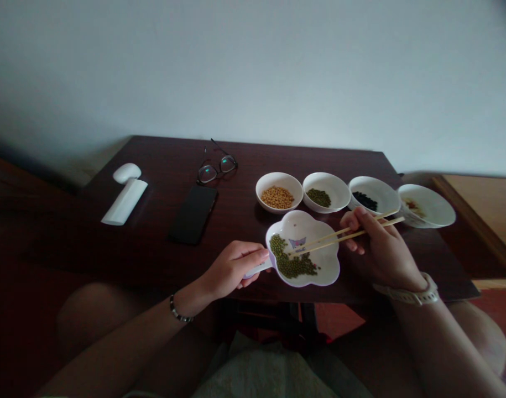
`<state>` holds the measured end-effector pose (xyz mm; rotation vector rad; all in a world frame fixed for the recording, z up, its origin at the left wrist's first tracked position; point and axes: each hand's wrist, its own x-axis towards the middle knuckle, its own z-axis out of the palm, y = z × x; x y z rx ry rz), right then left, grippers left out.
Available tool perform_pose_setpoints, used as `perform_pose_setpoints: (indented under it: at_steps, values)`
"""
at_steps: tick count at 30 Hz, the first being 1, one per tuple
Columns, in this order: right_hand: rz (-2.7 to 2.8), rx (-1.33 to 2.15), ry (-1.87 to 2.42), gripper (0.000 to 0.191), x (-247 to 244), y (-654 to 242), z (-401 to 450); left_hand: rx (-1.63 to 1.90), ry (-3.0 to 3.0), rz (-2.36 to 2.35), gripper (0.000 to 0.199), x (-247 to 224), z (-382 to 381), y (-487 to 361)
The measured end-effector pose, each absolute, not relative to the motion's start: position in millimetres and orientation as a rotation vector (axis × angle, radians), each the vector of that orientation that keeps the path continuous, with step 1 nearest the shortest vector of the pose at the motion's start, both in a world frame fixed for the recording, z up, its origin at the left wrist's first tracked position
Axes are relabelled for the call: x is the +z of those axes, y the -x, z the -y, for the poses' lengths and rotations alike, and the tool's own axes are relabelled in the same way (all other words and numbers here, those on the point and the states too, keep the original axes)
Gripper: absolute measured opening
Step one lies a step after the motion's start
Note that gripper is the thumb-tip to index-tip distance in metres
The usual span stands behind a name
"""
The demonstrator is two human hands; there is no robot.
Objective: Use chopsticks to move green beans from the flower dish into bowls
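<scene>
My left hand (236, 264) is closed round the short handle of a white, flower-shaped bowl (323, 260) with a purple rim and a printed cartoon figure. Green beans (292, 264) lie along its left and lower side. Between the fingers of my right hand (379, 243) is a pair of chopsticks (331, 241), their tips down among the beans. Behind stand white bowls in a row: one with yellow beans (277, 197), one with green beans (318, 197), one with black beans (364, 200), and a last bowl (439, 207) with a few small mixed pieces.
The dark wooden table (153, 166) meets a pale wall at the back. Left of the bowls are eyeglasses (217, 169), a black phone (193, 214) and a white device with a rounded head (125, 202). A light wooden surface (485, 204) lies to the right.
</scene>
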<state>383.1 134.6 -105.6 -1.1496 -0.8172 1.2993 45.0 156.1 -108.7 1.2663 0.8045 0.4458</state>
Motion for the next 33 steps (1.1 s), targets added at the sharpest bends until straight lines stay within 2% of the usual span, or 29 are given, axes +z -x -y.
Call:
perform_pose_setpoints:
  at_steps: [14,16,19,21,27,33]
  values:
    - [0.625,1.086,1.029,0.048,-99.0,-389.1,-140.6,0.442,-1.265,-0.783,0.049,-110.0,-155.6,-38.7]
    - [0.55,1.014,0.958,0.046,-100.8,-399.7,-144.9,0.443,-1.265,-0.787,0.048,-110.7,-154.8,-35.6]
    - [0.515,0.847,0.898,0.029,-107.0,-419.9,-151.2,0.443,-1.27,-0.8,0.048,-111.4,-153.1,-31.7]
    - [0.528,0.747,0.93,0.026,-110.9,-429.5,-153.5,0.443,-1.271,-0.801,0.048,-112.5,-152.4,-30.6]
    - [0.605,0.593,1.023,0.036,-104.5,-416.8,-151.1,0.449,-1.266,-0.798,0.048,-115.8,-154.2,-31.8]
    - [0.66,0.805,1.072,0.045,-94.2,-399.3,-146.6,0.451,-1.273,-0.791,0.049,-115.2,-157.7,-35.2]
